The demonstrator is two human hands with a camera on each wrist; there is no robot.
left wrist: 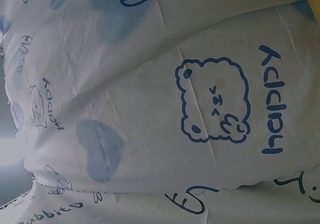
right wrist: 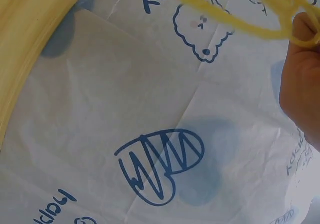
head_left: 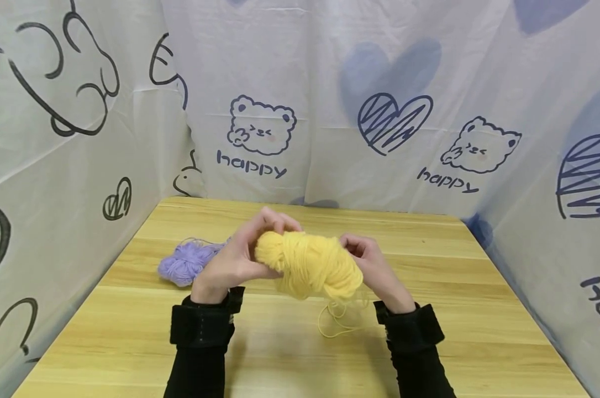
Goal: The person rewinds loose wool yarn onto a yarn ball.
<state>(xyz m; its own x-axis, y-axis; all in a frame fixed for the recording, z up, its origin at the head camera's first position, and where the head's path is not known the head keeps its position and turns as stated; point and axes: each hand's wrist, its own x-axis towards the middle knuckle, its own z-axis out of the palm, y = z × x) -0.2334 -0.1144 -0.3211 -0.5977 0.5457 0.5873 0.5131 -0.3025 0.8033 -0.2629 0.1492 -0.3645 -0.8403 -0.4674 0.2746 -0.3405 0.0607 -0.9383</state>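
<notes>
A fat skein of yellow yarn (head_left: 312, 264) is held above the wooden table (head_left: 454, 309), between both hands. My left hand (head_left: 240, 255) grips its left end, fingers curled over the top. My right hand (head_left: 367, 260) holds the right end, fingers curled round the strands. A loose yellow strand (head_left: 332, 321) loops down onto the table under the skein. In the right wrist view, yellow strands (right wrist: 250, 22) cross the top beside my right hand (right wrist: 300, 79). The left wrist view shows only the printed cloth (left wrist: 150, 109).
A purple yarn skein (head_left: 185, 262) lies on the table left of my left hand. White cloth walls (head_left: 330, 110) printed with bears, hearts and "happy" enclose the table at the back, left and right. Black sleeves cover both forearms.
</notes>
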